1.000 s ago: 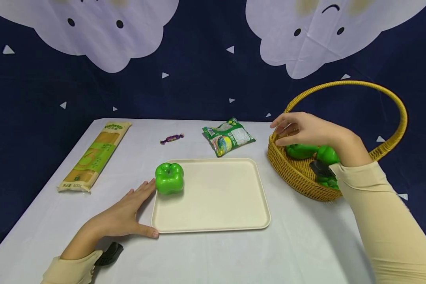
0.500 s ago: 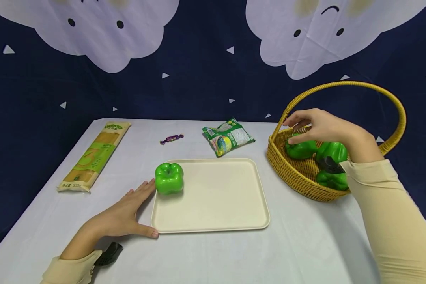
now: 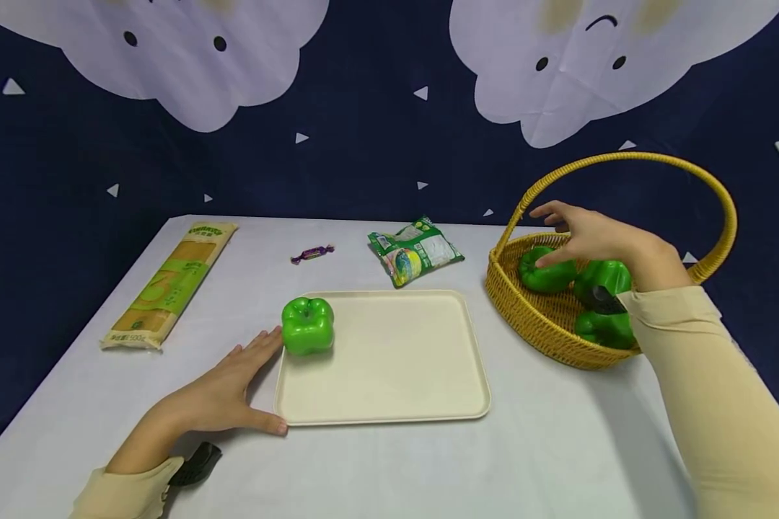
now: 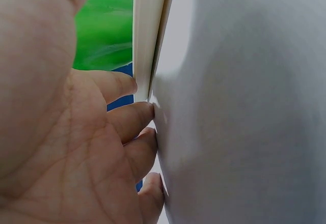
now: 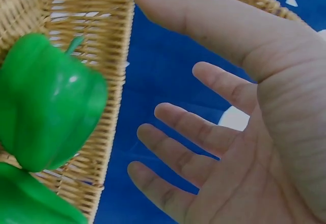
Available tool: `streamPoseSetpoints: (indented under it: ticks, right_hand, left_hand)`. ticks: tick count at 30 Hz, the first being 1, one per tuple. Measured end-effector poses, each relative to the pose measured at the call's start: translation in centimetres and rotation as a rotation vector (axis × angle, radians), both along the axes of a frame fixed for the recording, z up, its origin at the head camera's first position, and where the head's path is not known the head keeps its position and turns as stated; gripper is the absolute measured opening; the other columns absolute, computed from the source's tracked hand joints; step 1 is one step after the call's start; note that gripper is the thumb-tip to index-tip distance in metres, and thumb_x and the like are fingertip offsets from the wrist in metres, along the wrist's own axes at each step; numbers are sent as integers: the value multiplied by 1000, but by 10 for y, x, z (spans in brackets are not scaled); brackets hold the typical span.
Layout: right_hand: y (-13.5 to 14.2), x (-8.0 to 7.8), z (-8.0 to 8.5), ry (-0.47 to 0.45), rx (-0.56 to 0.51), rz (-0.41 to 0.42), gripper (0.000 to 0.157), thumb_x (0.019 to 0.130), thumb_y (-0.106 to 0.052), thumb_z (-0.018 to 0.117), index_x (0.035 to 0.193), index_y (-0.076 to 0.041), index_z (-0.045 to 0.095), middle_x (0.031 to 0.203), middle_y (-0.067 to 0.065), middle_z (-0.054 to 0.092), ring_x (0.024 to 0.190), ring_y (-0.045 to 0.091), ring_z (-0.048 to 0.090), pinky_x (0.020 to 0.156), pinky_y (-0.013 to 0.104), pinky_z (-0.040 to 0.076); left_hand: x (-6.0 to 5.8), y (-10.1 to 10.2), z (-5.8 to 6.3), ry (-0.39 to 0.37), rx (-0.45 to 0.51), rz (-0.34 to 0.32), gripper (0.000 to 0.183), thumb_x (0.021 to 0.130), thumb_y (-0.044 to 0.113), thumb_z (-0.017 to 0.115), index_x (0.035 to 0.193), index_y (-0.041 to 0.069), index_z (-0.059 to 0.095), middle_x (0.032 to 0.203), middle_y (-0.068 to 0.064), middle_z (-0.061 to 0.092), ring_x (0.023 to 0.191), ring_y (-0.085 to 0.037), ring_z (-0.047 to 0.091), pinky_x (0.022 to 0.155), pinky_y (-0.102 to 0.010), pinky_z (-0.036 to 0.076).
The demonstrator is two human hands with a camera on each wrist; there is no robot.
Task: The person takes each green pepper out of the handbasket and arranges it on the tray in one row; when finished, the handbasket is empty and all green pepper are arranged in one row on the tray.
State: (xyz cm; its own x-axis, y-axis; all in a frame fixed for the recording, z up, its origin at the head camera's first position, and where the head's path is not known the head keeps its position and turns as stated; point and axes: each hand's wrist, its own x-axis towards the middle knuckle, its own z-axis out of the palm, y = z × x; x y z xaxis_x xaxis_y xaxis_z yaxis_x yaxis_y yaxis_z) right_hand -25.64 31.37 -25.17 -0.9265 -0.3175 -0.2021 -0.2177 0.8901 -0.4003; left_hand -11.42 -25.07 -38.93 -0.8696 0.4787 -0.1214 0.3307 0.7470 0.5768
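A cream tray (image 3: pixel 389 360) lies on the table with one green bell pepper (image 3: pixel 308 326) at its left edge. My left hand (image 3: pixel 223 396) rests on the table against the tray's left side, fingers spread; in the left wrist view its fingertips touch the tray's rim (image 4: pixel 147 40). Above the wicker basket (image 3: pixel 526 317) hovers my right hand (image 3: pixel 591 234), its fingers loosely bent and holding nothing. Inside that basket sit several green bell peppers (image 3: pixel 548 270). The right wrist view shows a pepper (image 5: pixel 51 102) apart from the fingers.
A pack of noodles (image 3: pixel 172 285) lies at the left. Behind the tray are a purple wrapped candy (image 3: pixel 312 254) and a green snack bag (image 3: pixel 415 251). The basket's tall arched handle (image 3: pixel 630 155) rises around the right arm. A dark patterned cloth hangs behind the table.
My right hand has shifted right and slightly back over the basket, uncovering more of the peppers. The left hand keeps its place beside the tray.
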Motion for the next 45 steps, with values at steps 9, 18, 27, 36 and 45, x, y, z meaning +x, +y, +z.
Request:
streamPoseSetpoints:
  ticks: [9, 18, 27, 36, 45]
  right_hand:
    - [9, -4, -16, -55, 65, -13, 93, 88, -26, 91, 161, -3, 39, 161, 39, 39, 143, 61, 43, 106, 72, 50]
    - [12, -5, -21, -83, 84, -4, 91, 86, -22, 92, 159, 1, 42, 158, 40, 42, 144, 61, 42, 114, 78, 41]
    - [9, -7, -27, -79, 141, -5, 92, 83, -23, 93, 158, -1, 45, 160, 39, 44, 146, 60, 41, 117, 78, 38]
    - [9, -11, -32, -85, 128, 20, 86, 81, -15, 93, 154, 2, 50, 160, 38, 43, 146, 59, 41, 118, 76, 39]
    - [9, -13, -35, -92, 116, 22, 85, 80, -11, 93, 153, 1, 52, 159, 37, 44, 144, 57, 44, 117, 75, 40]
  left_hand:
    - [-2, 0, 0, 8, -12, -15, 148, 62, 71, 94, 172, 8, 19, 178, -25, 18, 164, -54, 16, 127, -80, 13]
    - [-1, 1, 0, 4, -11, -6, 148, 62, 70, 94, 172, 8, 19, 178, -25, 18, 164, -53, 15, 128, -79, 12]
    - [0, 2, 0, -5, -11, -2, 148, 61, 70, 94, 173, 8, 19, 178, -25, 18, 164, -53, 15, 128, -79, 12]
    - [-1, 1, -1, 4, 0, -9, 148, 61, 69, 94, 172, 7, 19, 178, -26, 18, 164, -54, 15, 127, -80, 12]
    - [-1, 1, -1, 6, -2, -11, 148, 61, 70, 94, 172, 7, 19, 178, -26, 18, 163, -55, 16, 127, -80, 12]
